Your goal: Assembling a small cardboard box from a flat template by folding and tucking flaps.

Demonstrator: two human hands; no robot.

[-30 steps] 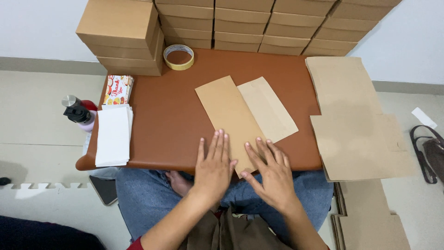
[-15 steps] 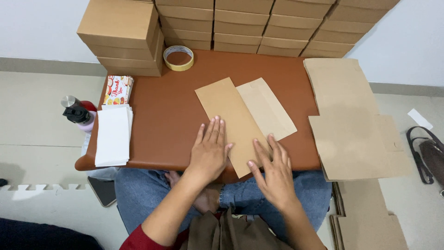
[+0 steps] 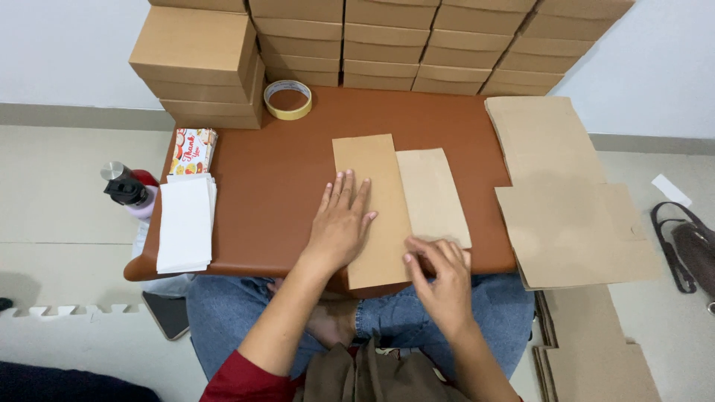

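Note:
A flat, unfolded brown cardboard piece (image 3: 387,193) lies on the low brown table (image 3: 275,171), made of a darker long panel and a paler panel (image 3: 432,195) on its right. My left hand (image 3: 341,222) rests flat, fingers spread, on the table and the left edge of the darker panel. My right hand (image 3: 441,274) sits at the near end of the cardboard by the table's front edge, its fingers curled on the pale panel's lower corner.
Stacked cardboard boxes (image 3: 201,59) line the back. A tape roll (image 3: 289,99) lies near them. A white paper stack (image 3: 185,223), a printed card pack (image 3: 192,151) and a bottle (image 3: 128,192) sit left. Flat cardboard sheets (image 3: 566,201) lie right, a dark bag strap (image 3: 689,253) beyond.
Both hands have moved forward onto the table. The left hand has slid up beside the darker panel. The right hand's fingers have gone from spread to curled at the cardboard's near end.

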